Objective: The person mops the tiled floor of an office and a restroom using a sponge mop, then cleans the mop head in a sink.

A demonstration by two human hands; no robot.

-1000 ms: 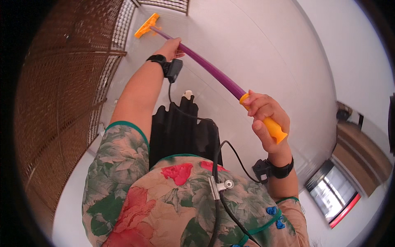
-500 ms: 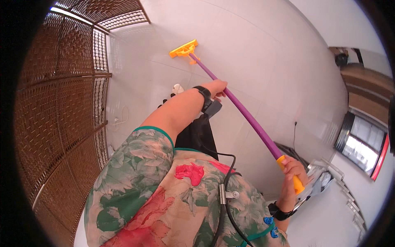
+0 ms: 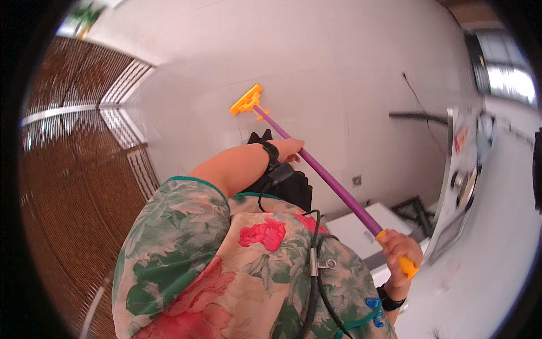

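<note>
Mid-sweep: left hand wraps the purple mop handle, right hand grips its orange end; orange mop head beyond the fingers needs another push.

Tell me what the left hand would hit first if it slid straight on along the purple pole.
Probably the orange mop head at the pole's far end; the left hand has bare shaft ahead, then the pale floor. Depth is uncertain.
</note>
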